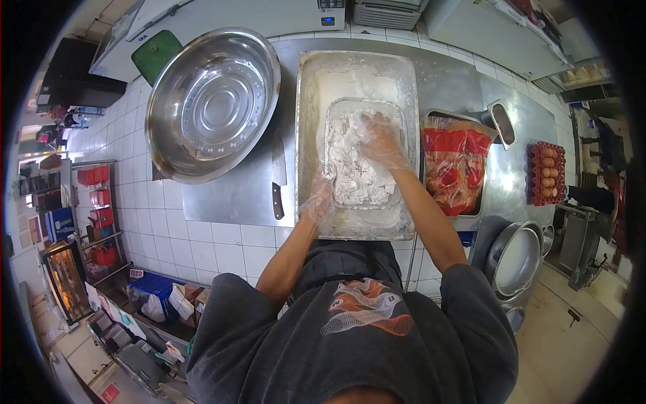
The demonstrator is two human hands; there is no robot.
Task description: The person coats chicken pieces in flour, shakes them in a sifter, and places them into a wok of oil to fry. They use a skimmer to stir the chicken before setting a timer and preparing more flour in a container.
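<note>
A deep metal tray (309, 101) dusted with white flour stands in front of me. Inside it lies a wire basket (367, 101) holding flour-coated pieces (356, 176). My left hand (320, 195), in a clear plastic glove, is at the basket's left edge; its fingers are partly hidden and I cannot tell whether they grip the rim. My right hand (382, 143), gloved too and whitened with flour, rests on the coated pieces in the basket's upper right, its fingers spread.
Left of the tray are a large steel bowl (225, 108) and a knife (278, 182). On the right are a pan with red-marked plastic bags (456, 165), a small metal container (502, 124), an egg tray (546, 174) and round pots (517, 259) lower down.
</note>
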